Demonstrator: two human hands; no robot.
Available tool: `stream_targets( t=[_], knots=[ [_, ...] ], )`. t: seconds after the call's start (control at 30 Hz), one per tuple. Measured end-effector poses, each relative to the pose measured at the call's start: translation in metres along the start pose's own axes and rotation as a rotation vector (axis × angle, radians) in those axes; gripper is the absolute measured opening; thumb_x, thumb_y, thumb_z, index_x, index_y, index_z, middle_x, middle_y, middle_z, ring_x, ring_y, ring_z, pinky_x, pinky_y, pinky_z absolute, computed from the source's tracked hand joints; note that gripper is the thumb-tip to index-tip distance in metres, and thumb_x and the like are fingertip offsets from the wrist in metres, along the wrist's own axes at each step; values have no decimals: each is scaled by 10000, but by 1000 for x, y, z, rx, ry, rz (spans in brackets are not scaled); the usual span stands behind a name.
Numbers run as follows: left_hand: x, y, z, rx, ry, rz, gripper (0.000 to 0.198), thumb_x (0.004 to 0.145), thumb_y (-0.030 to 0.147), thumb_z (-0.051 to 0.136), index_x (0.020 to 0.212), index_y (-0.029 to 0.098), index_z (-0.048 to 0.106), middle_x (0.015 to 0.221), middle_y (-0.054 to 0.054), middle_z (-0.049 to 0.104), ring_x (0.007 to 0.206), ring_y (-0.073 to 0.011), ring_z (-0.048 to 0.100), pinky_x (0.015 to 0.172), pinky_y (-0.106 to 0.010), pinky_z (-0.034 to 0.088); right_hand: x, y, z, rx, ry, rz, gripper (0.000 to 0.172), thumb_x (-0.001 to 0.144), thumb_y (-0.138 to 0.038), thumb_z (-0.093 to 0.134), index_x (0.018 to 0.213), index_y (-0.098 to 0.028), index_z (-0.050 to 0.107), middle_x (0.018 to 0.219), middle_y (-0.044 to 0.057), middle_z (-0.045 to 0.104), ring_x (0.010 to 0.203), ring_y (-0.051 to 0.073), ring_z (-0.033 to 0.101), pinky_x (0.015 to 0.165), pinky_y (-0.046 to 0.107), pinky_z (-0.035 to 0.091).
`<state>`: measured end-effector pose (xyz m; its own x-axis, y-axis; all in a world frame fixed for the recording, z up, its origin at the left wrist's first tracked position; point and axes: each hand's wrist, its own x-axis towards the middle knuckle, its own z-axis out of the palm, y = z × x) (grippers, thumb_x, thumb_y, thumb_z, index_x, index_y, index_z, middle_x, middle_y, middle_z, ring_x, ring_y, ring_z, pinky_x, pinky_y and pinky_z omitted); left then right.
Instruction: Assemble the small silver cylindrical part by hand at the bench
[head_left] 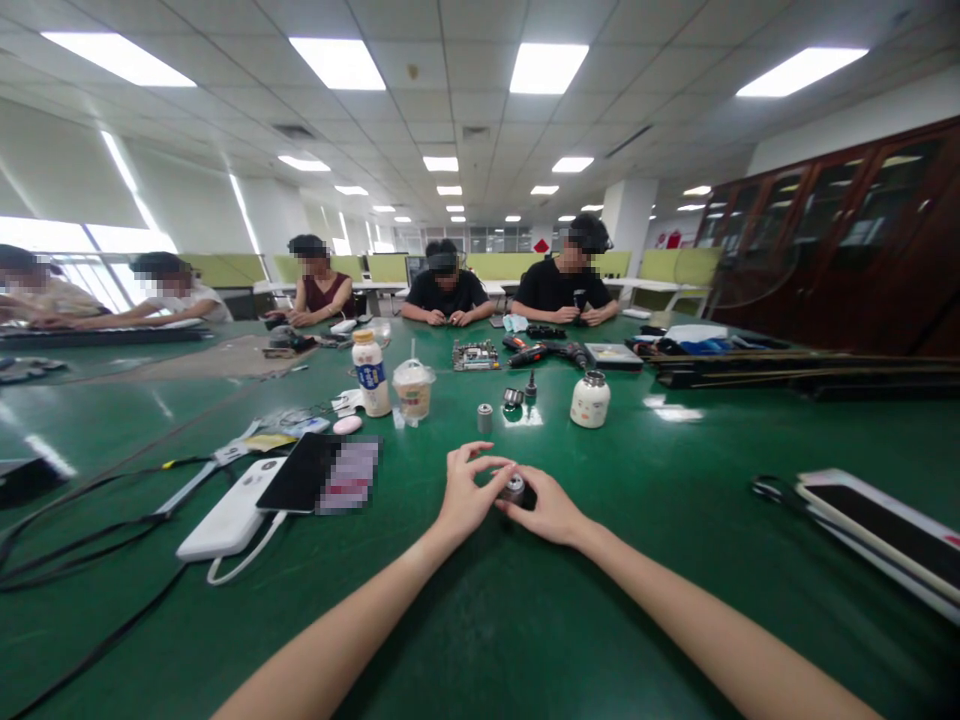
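Observation:
A small metal cylinder (514, 484) with a dark lower body sits on the green table between my hands, its round top facing up. My right hand (549, 508) is closed round it from the right, with the thumb in front and the fingers behind. From the left, my left hand (471, 487) pinches at its rim with thumb and index finger, while the other fingers are spread. Just beyond stands a similar silver cylinder (484, 417). Behind that are a dark metal part with a shaft (531, 386) and a small black-and-silver piece (513, 398).
A white jar (590, 400) stands right of the parts; a bottle (370, 374) and plastic cup (413, 390) stand left. Phone (298, 474), power bank (231, 510) and cables lie at left. Farther back are a circuit board (475, 355), power drills (547, 351) and several seated people.

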<state>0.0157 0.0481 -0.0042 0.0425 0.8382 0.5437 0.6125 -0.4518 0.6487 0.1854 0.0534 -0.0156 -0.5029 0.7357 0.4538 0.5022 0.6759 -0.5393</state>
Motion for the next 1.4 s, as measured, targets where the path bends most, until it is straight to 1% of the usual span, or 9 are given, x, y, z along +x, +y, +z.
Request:
stream_targets(
  t=[0.1, 0.2, 0.37, 0.47, 0.57, 0.73, 0.87, 1.17, 1.4],
  knots=[
    [4, -10, -8, 69, 77, -66, 151, 917, 315, 665, 1003, 196, 702, 1284, -70, 593, 1256, -293, 466, 1065, -536, 338, -2, -2, 0, -98, -6, 50, 455, 895, -433, 658, 1268, -180, 600, 1302, 123, 634, 1220, 302, 562, 1057, 546, 373],
    [1, -27, -17, 135, 98, -138, 153, 855, 312, 730, 948, 192, 719, 1320, -76, 565, 1313, -339, 374, 1086, -586, 246, -3, -4, -1, -172, -52, 95, 598, 871, -532, 627, 1344, -171, 576, 1443, 186, 531, 1355, 339, 447, 1133, 566, 241],
    [-2, -42, -19, 174, 80, -169, 169, 819, 303, 759, 938, 189, 723, 1309, -74, 574, 1298, -342, 379, 1082, -581, 228, -3, -6, -1, -238, -139, 130, 669, 896, -587, 545, 1425, -180, 500, 1528, 180, 414, 1432, 326, 342, 1161, 545, 197],
    [-2, -33, -18, 156, 105, -120, 95, 815, 303, 766, 895, 253, 781, 1269, -78, 601, 1257, -360, 378, 1052, -578, 245, -2, -6, -2, -262, -164, 137, 681, 899, -603, 529, 1440, -192, 480, 1546, 162, 390, 1441, 316, 325, 1164, 522, 210],
    [-4, -16, -17, 106, 140, -37, 104, 852, 292, 734, 908, 349, 800, 1222, -54, 624, 1214, -329, 404, 1043, -514, 288, -2, -5, -1, -276, -171, 137, 700, 903, -626, 505, 1438, -176, 481, 1550, 167, 381, 1443, 316, 321, 1162, 513, 222],
    [-10, 6, -7, 37, 126, 61, 95, 822, 260, 764, 862, 338, 800, 1163, -43, 642, 1172, -304, 450, 1031, -462, 327, -2, -4, 0, -285, -171, 135, 721, 913, -630, 490, 1452, -152, 455, 1532, 181, 408, 1441, 315, 326, 1156, 515, 233],
    [-12, 9, -5, 0, 107, 86, 101, 807, 236, 771, 843, 327, 793, 1143, -45, 654, 1154, -310, 456, 1031, -480, 321, -2, -3, 0, -287, -175, 136, 690, 917, -615, 494, 1453, -182, 457, 1534, 163, 414, 1439, 312, 332, 1156, 509, 235],
    [-14, 12, -5, -60, 92, 95, 121, 818, 246, 744, 877, 342, 788, 1099, -49, 670, 1123, -319, 465, 1030, -503, 307, -1, -5, 0, -291, -185, 152, 695, 918, -564, 512, 1465, -142, 433, 1540, 174, 397, 1444, 309, 321, 1164, 508, 226],
    [-15, 14, -4, -62, 57, 103, 123, 831, 247, 714, 897, 326, 781, 1069, -57, 676, 1103, -322, 470, 1011, -505, 323, -5, -8, -2, -305, -222, 156, 774, 925, -599, 464, 1502, -94, 355, 1578, 182, 297, 1480, 291, 228, 1199, 490, 171]
  ],
)
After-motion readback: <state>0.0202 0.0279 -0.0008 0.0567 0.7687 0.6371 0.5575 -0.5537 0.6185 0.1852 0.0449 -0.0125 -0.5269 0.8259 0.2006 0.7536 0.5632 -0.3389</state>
